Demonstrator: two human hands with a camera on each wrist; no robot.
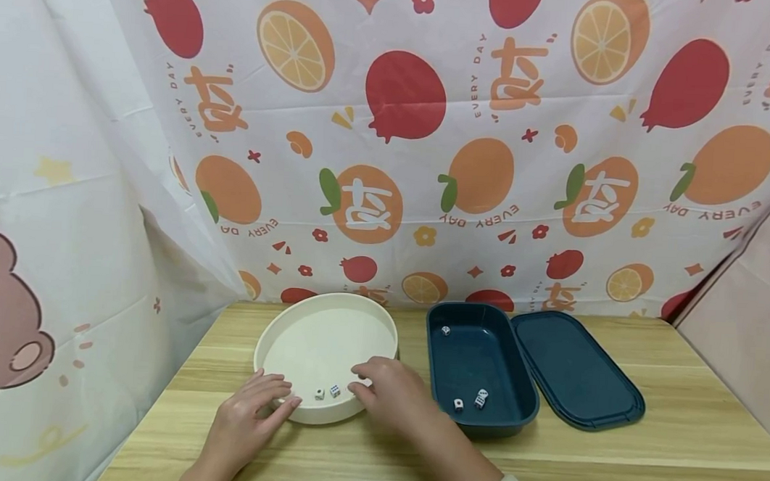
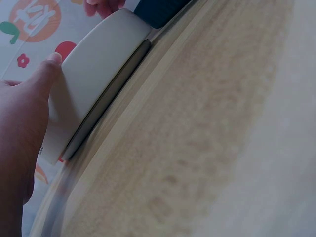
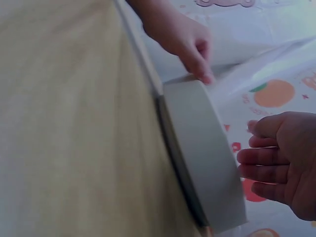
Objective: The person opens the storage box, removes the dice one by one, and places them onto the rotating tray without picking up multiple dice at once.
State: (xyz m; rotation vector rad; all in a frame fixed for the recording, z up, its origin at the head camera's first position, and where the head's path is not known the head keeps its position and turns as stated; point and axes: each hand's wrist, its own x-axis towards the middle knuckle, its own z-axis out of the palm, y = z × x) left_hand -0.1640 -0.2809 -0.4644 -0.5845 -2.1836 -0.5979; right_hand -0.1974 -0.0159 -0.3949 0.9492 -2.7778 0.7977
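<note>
A round cream tray stands on the table, with two white dice inside near its front wall: one die and, to its right, another die. My left hand rests on the tray's front-left rim, its thumb touching the edge. Over the tray's right front side is my right hand, fingers loosely bent, thumb and index finger apart. In the right wrist view, the right hand shows no thing gripped. The dice are hidden in both wrist views.
Just right of the tray stands a dark blue box holding several dice, among them a die near its front. Beside it lies a matching blue lid. A fruit-printed curtain hangs behind the wooden table.
</note>
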